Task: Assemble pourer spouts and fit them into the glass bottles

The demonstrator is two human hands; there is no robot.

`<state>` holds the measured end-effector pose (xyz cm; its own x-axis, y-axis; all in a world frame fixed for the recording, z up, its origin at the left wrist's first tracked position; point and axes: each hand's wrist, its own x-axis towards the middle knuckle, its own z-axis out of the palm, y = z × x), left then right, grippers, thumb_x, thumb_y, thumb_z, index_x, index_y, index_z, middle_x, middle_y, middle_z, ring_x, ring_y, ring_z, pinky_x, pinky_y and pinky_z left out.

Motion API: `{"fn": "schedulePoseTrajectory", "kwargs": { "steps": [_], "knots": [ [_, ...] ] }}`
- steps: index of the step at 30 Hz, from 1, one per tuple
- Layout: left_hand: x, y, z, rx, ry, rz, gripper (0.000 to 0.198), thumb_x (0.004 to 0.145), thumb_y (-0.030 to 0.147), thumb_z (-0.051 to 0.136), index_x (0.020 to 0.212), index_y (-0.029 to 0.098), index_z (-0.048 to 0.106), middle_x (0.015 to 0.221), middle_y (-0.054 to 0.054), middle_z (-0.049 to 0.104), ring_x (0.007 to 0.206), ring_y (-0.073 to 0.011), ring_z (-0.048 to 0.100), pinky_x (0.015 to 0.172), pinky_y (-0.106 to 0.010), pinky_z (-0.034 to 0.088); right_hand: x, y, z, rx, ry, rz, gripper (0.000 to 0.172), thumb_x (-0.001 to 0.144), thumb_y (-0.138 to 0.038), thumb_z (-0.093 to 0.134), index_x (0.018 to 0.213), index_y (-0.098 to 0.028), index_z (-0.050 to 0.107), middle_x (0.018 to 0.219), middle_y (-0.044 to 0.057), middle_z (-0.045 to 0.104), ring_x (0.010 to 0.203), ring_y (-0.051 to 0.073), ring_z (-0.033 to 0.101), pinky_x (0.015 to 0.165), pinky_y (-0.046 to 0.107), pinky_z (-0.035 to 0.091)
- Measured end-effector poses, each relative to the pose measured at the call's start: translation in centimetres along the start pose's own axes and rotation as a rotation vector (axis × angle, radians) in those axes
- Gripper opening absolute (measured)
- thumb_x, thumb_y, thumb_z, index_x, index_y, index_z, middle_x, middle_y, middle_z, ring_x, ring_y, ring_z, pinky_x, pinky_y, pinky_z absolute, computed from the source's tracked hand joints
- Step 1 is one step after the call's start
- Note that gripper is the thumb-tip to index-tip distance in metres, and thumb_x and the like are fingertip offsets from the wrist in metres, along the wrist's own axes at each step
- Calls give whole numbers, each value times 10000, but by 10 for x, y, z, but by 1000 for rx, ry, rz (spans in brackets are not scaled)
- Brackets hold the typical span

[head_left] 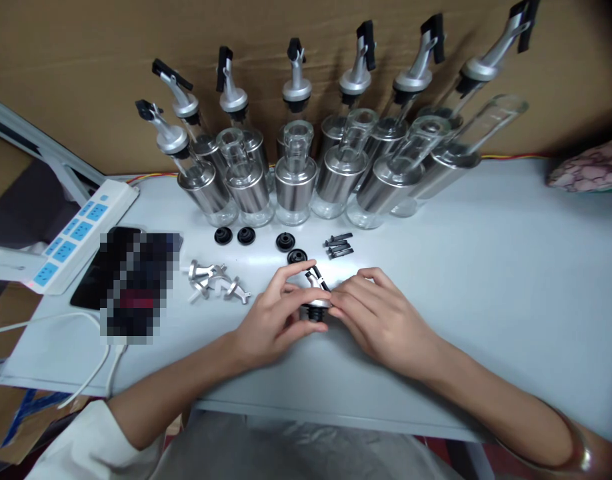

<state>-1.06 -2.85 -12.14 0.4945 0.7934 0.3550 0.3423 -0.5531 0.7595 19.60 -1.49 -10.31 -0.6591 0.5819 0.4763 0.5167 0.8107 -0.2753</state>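
Note:
Near the table's front, my left hand holds a silver pourer spout with a ribbed black stopper below and a black lever on top. My right hand has its fingers pressed together against the spout's right side; whether they pinch the lever or a small part is hidden. Several black stoppers lie beyond my left hand, the closest just above its fingertips. A small group of black levers rests to their right. Loose silver spouts are heaped left of my left hand.
Two rows of glass bottles with steel sleeves stand along the back, several fitted with pourers. At the left are a white power strip, a dark phone, a pixelated device and white cables. A patterned cloth item lies far right.

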Motion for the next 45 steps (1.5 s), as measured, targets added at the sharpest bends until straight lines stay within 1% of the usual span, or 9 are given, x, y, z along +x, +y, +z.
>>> {"fn": "schedulePoseTrajectory", "kwargs": {
  "steps": [7, 11, 20, 25, 31, 36, 39, 42, 45],
  "knots": [
    [0, -1, 0, 37, 58, 56, 282, 912, 341, 589, 1163, 212, 586, 1364, -162, 414, 639, -65, 553, 649, -285, 580, 1, 1, -6, 121, 16, 73, 118, 948, -218, 522, 884, -177, 612, 752, 40, 691, 688, 168, 603, 767, 345, 426],
    [-2, -2, 3, 49, 67, 79, 263, 934, 323, 556, 1178, 225, 557, 1338, -140, 401, 611, -46, 522, 584, -247, 560, 1, 1, -6, 161, 13, 94, 193, 929, -359, 570, 903, -169, 593, 767, 48, 692, 704, 176, 615, 778, 351, 433],
    [-1, -6, 9, -126, 186, 29, 612, 813, 337, 725, 1328, 300, 396, 1233, -94, 490, 595, -41, 517, 669, -263, 560, 1, -4, -4, 173, 34, 92, 72, 912, -189, 564, 974, -184, 602, 824, 40, 732, 764, 176, 656, 804, 352, 443],
    [-5, -6, 10, -167, 206, -21, 576, 776, 349, 763, 1245, 277, 436, 1206, -74, 485, 464, 24, 342, 521, -197, 473, 1, -4, -4, 200, 31, 87, 83, 918, -199, 561, 988, -182, 602, 838, 46, 732, 761, 179, 652, 788, 352, 460],
    [-7, -6, 10, -182, 199, 0, 445, 813, 318, 733, 1149, 247, 451, 1283, -112, 489, 475, 10, 336, 428, -165, 376, 1, -3, -4, 199, 31, 71, 77, 921, -198, 571, 984, -160, 594, 825, 48, 725, 752, 177, 642, 777, 348, 460],
    [-4, -8, 9, -196, 177, 4, 532, 787, 377, 746, 1184, 254, 414, 1266, -114, 516, 467, 20, 351, 455, -165, 406, 1, -4, -5, 199, 44, 64, 49, 936, -172, 550, 950, -165, 596, 808, 36, 727, 720, 158, 639, 793, 340, 460],
    [-1, -10, 8, -212, 183, 45, 600, 773, 398, 753, 1229, 258, 389, 1267, -121, 498, 539, -8, 455, 541, -197, 481, 1, -4, -5, 179, 56, 68, 66, 934, -127, 532, 935, -162, 587, 792, 30, 723, 703, 150, 642, 813, 348, 455],
    [0, -9, 8, -244, 194, 65, 438, 883, 355, 642, 1234, 244, 405, 1246, -116, 485, 634, -46, 521, 639, -242, 516, 1, -3, -7, 165, 73, 76, 89, 930, -103, 510, 947, -164, 572, 799, 37, 720, 699, 150, 634, 811, 356, 456],
    [-1, -8, 9, -284, 228, -4, 250, 973, 225, 483, 1214, 248, 420, 1163, -73, 501, 670, -57, 524, 667, -238, 499, 1, -3, -8, 175, 95, 73, 109, 935, -93, 483, 953, -172, 556, 806, 36, 718, 710, 148, 633, 821, 357, 455]
  ]
}}
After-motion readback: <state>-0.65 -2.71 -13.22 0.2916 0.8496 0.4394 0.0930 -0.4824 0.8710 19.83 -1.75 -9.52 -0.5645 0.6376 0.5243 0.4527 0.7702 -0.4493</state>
